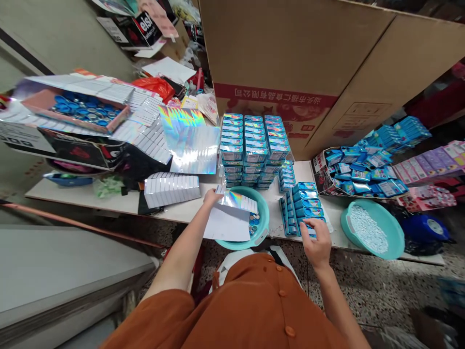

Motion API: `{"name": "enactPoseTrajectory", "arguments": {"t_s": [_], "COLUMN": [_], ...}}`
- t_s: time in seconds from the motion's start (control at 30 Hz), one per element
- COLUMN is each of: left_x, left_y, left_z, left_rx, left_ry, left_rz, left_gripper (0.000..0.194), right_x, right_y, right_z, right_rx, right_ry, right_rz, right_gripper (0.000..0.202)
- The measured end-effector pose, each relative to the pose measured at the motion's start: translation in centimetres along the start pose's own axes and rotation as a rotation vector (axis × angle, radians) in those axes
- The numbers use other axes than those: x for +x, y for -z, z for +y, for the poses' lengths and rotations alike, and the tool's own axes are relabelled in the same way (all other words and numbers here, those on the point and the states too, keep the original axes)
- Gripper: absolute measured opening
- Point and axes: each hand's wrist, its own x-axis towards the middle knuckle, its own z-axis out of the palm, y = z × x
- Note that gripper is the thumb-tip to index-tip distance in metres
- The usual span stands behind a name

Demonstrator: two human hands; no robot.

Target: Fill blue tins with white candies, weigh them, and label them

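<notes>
My left hand (pixel 212 197) is closed on the edge of a white card sheet (pixel 227 223) with a shiny rainbow strip along its top. The sheet lies over a turquoise basin (pixel 264 213) and hides much of it; small blue and silver round pieces (pixel 254 220) show inside. My right hand (pixel 317 243) is at the near end of a row of small blue packs (pixel 307 201), fingers bent and thumb apart from them. Whether its fingertips touch the nearest pack is hard to see.
Blue packs (pixel 250 145) stand stacked behind the basin. At right are a box of loose blue packs (pixel 358 169) and a basin of white pellets (pixel 368 230). Folded white cards (pixel 172 190) and a tray of blue caps (pixel 121 122) lie left. A large carton (pixel 276 53) stands behind.
</notes>
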Motion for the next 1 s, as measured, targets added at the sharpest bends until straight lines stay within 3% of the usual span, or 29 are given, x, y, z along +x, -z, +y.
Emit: {"name": "enactPoseTrajectory", "arguments": {"t_s": [0.1, 0.27, 0.4, 0.53, 0.8, 1.0], "left_x": [-2.3, -8.6, -13.9, -17.3, -18.6, -18.0], "left_y": [0.3, 1.6, 2.6, 2.9, 2.3, 1.7], "left_z": [0.5, 3.1, 5.7, 7.4, 8.2, 8.1], "left_rx": [-0.052, -0.29, -0.26, -0.227, -0.228, -0.263], "left_ry": [-0.061, -0.402, -0.519, -0.604, -0.537, -0.491], "left_rz": [-0.079, -0.231, -0.224, -0.181, -0.094, -0.125], "left_gripper": [0.026, 0.033, 0.029, 0.027, 0.043, 0.046], "right_x": [0.3, 1.9, 3.7, 4.7, 3.3, 2.6], "right_y": [-1.7, -5.2, -8.0, -9.9, -10.9, -11.1], "right_z": [-0.9, -2.6, -4.8, -6.8, -7.6, -7.4], "right_rx": [0.057, 0.157, 0.199, 0.162, 0.073, 0.085], "right_ry": [0.001, 0.061, 0.178, 0.281, 0.363, 0.343], "right_rz": [-0.079, -0.199, -0.255, -0.264, -0.135, -0.111], "right_gripper": [0.01, 0.022, 0.034, 0.036, 0.036, 0.035]}}
